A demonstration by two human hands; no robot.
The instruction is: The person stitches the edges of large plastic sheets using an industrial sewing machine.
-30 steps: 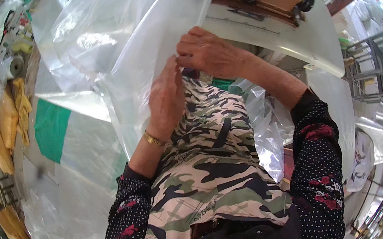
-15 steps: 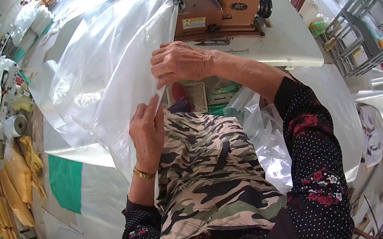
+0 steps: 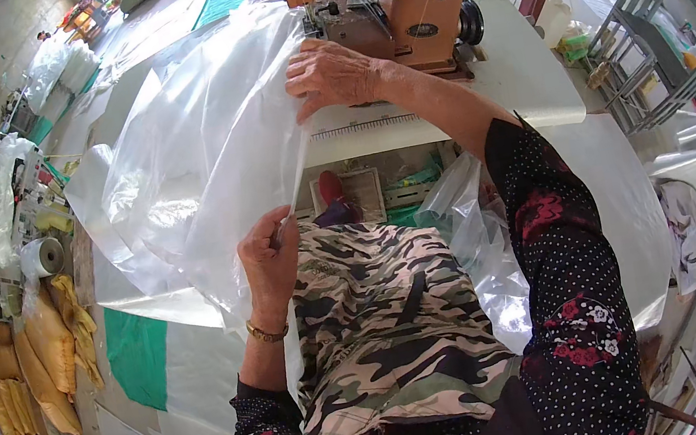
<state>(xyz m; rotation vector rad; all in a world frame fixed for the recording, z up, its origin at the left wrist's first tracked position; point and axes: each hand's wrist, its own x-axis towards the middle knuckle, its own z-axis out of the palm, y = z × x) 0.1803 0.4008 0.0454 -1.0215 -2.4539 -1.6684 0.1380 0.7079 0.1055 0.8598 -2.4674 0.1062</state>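
A large sheet of clear plastic film (image 3: 193,160) drapes over the white table, its right edge running from the brown sewing machine (image 3: 414,2) down toward my lap. Low on that edge my left hand (image 3: 271,261) is closed, pinching the film between thumb and fingers. Higher up, just in front of the machine's needle area, my right hand (image 3: 332,76) grips the same edge with bent fingers. The film's upper end reaches the machine's stitching head, where the contact point is partly hidden.
A printed ruler scale (image 3: 365,124) lies along the table front. Crumpled clear film (image 3: 479,242) hangs right of my camouflage apron (image 3: 389,302). Yellow bundles (image 3: 47,356) and a white roll (image 3: 43,258) are at left. A grey metal rack (image 3: 651,33) stands at right.
My right hand has moved up the film edge toward the machine, while my left hand sits slightly lower. The hands are farther apart and the edge between them is stretched straighter.
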